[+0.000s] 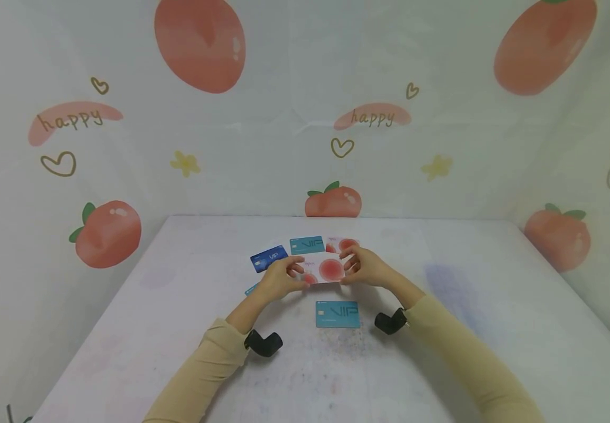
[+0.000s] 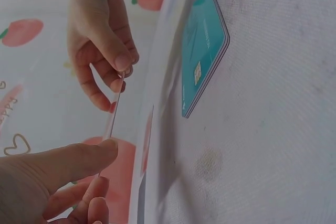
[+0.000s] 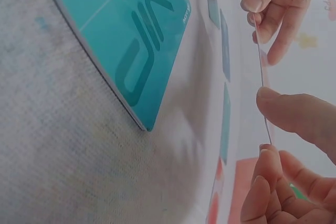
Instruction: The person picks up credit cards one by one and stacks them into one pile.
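Above the table (image 1: 141,329), the pink-and-white card (image 1: 322,268) is pinched at its short ends by the left hand (image 1: 282,278) and the right hand (image 1: 368,267), presumably so its printed face is kept uncovered, while a teal VIP card (image 1: 337,315) is laid on the near side

Fruit-printed white walls (image 1: 273,170) rise behind and beside a smudged tabletop (image 1: 305,376).

Min. 3 teal cards (image 1: 337,315), 1 blue card (image 1: 269,258), 2 pk/wht cards (image 1: 323,268).
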`<move>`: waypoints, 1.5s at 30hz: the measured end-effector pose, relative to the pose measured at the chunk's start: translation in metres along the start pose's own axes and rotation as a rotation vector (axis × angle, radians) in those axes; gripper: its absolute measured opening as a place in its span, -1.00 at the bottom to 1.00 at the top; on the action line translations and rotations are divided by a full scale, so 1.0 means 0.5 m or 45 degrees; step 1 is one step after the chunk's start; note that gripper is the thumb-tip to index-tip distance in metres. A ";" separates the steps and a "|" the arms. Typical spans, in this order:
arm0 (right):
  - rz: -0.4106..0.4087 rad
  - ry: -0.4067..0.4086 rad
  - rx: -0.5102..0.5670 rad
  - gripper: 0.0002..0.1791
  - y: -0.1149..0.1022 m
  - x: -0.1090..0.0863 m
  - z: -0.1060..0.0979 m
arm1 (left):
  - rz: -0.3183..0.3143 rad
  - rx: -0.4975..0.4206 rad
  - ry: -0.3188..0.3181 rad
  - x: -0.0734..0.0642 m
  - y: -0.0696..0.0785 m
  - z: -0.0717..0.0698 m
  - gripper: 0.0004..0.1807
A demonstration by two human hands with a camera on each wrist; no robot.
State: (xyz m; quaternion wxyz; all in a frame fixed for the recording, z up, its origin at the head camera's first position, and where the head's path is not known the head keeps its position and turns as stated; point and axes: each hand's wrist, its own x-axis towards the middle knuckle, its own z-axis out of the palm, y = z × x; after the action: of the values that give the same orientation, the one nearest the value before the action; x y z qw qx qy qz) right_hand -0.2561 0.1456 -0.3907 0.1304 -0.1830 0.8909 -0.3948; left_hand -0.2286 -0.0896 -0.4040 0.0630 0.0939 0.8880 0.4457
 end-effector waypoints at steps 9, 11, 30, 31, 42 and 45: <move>-0.012 -0.004 0.016 -0.44 -0.003 -0.017 -0.004 | 0.042 -0.023 -0.032 -0.011 0.005 -0.001 -0.39; -0.021 -0.008 0.024 -0.44 -0.001 -0.021 -0.004 | 0.049 -0.026 -0.034 -0.013 0.005 -0.001 -0.39; -0.043 -0.002 0.033 -0.41 0.008 -0.043 -0.002 | 0.045 -0.039 -0.047 -0.022 0.002 0.012 -0.38; -0.052 -0.001 0.034 -0.42 0.009 -0.044 -0.001 | 0.048 -0.038 -0.049 -0.023 0.002 0.012 -0.39; -0.048 -0.009 0.041 -0.42 0.020 -0.063 0.006 | 0.103 -0.028 -0.078 -0.034 -0.004 0.018 -0.40; -0.048 -0.007 0.037 -0.41 0.022 -0.068 0.008 | 0.108 -0.034 -0.090 -0.036 -0.006 0.021 -0.40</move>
State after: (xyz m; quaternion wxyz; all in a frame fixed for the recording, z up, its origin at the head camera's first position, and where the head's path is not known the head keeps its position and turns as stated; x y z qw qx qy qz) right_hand -0.2267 0.1644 -0.3990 0.1282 -0.1989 0.8811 -0.4095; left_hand -0.2095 -0.0872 -0.4123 0.0766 0.1464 0.8745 0.4561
